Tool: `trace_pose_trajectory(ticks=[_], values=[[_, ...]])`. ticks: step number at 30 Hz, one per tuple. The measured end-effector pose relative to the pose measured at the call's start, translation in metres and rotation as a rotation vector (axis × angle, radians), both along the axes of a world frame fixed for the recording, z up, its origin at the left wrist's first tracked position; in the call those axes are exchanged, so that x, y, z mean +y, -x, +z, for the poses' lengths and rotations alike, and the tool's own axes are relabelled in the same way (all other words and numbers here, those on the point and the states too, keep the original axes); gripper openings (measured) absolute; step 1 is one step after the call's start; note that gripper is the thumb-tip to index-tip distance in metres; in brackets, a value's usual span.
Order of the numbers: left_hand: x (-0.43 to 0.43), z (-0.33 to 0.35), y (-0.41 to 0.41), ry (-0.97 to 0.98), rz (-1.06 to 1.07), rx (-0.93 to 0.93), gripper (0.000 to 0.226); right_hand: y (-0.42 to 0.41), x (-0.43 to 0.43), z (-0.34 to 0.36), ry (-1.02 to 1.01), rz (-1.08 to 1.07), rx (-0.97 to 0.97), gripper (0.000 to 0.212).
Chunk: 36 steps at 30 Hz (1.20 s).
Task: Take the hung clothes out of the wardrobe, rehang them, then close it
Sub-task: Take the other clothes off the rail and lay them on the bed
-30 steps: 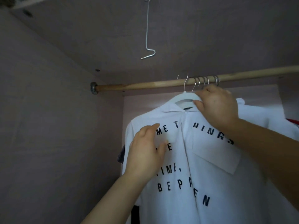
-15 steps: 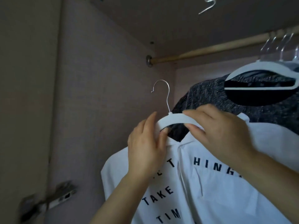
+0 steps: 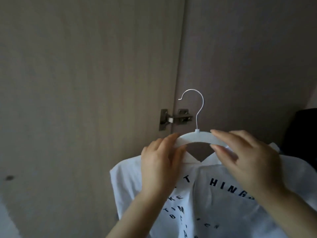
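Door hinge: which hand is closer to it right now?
Left. The left hand grips one end of the hanger directly below the hinge. The right hand pinches the other end, farther off to the hinge's lower right in this view.

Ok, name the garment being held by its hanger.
The white lettered shirt: left hand and right hand pinch its white plastic hanger; the dark garment at right is untouched.

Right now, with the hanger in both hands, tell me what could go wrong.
1. The wire hook points up, seemingly close to the door hinge; swinging it could snag or scratch there.
2. The left hand and right hand only pinch the white hanger near its middle, so the white shirt might slide off a shoulder if it tilts.
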<state>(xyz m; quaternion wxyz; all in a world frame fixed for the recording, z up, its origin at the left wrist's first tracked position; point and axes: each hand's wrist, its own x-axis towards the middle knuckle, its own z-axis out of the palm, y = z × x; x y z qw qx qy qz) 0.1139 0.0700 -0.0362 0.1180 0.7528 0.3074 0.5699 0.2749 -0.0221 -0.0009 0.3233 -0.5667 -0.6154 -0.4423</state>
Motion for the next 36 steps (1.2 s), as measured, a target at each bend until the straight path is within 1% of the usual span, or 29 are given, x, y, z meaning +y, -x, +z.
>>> trace_pose_trajectory(ticks=[5,7,12,19,25,29,32,36], values=[[-0.003,-0.029,0.077,0.009,0.221,0.053,0.033,0.055,0.029,-0.037,0.113,0.228,0.059,0.034],[-0.006,-0.038,0.11,0.008,0.299,0.064,0.031,0.081,0.039,-0.047,0.119,0.298,0.067,0.033],[-0.016,-0.05,0.192,0.02,0.493,0.015,0.032,0.16,0.064,-0.062,0.077,0.501,0.059,0.03],[-0.029,-0.057,0.305,0.04,0.758,-0.039,0.031,0.283,0.094,-0.078,0.114,0.777,0.158,0.032],[-0.042,-0.068,0.414,0.077,0.966,-0.013,0.029,0.401,0.11,-0.093,0.237,0.916,0.147,0.036],[-0.044,-0.076,0.486,0.089,1.089,-0.033,0.03,0.482,0.125,-0.102,0.309,0.996,0.146,0.034],[-0.04,-0.083,0.539,0.065,1.163,-0.039,0.031,0.542,0.141,-0.111,0.377,1.085,0.182,0.035],[-0.033,-0.095,0.598,0.07,1.227,-0.033,0.031,0.608,0.162,-0.127,0.408,1.185,0.213,0.037]])
